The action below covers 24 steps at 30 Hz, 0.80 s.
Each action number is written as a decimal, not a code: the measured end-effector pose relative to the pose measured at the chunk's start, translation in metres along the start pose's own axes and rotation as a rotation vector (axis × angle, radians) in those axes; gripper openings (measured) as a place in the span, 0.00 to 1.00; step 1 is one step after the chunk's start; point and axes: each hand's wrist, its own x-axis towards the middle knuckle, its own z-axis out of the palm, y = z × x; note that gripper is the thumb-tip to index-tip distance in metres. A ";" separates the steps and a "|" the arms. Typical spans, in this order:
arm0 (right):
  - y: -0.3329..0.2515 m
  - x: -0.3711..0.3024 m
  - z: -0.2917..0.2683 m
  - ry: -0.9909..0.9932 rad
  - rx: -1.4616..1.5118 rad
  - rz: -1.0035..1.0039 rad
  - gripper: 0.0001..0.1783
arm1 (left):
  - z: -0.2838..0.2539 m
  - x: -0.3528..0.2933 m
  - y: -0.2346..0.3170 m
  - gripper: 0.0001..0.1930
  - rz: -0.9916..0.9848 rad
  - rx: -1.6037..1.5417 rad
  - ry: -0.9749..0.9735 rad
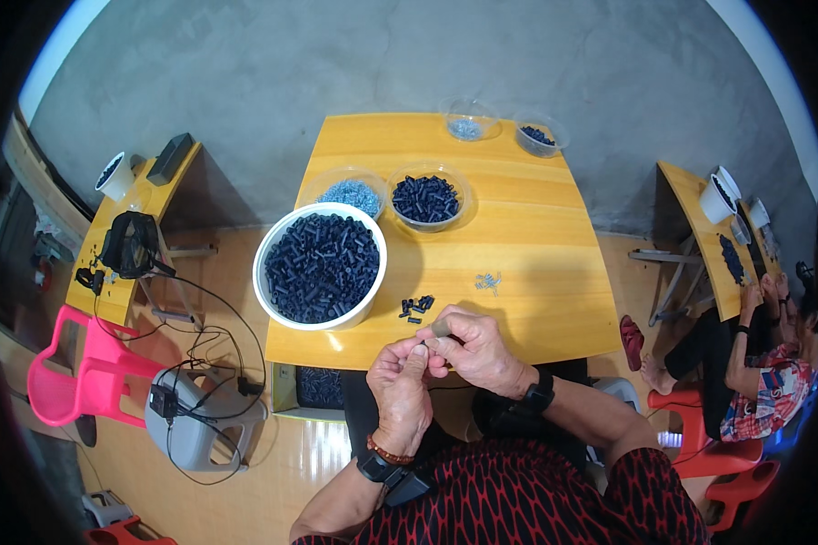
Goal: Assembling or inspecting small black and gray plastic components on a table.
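Observation:
My left hand (404, 377) and my right hand (478, 350) meet in front of my body at the table's near edge. Both are closed, fingertips pinched together around something too small and covered to name. A greyish-brown band (442, 328) shows at one finger of the right hand. Just beyond the hands lies a small pile of short dark-blue tubes (417, 307). Farther right on the tabletop are several small silvery metal pieces (488, 282). To the left stands a white bucket (260, 280) heaped with the same dark tubes.
Behind the bucket stand a clear bowl of silvery pieces (350, 194) and a bowl of dark tubes (425, 199). Two more bowls (466, 125) (538, 136) sit at the far edge. Below the table is a box (286, 391). Cables (211, 381) drape over a grey stool; a person (773, 381) works at right.

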 end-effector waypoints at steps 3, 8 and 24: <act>-0.010 0.002 -0.010 -0.027 0.107 -0.003 0.03 | 0.004 0.000 0.004 0.04 -0.020 0.003 -0.013; -0.005 -0.002 -0.024 -0.070 0.232 0.089 0.11 | 0.001 0.004 0.008 0.04 -0.117 -0.043 -0.076; -0.019 -0.005 -0.024 -0.107 -0.339 -0.323 0.18 | 0.000 0.001 0.017 0.06 -0.308 -0.083 -0.153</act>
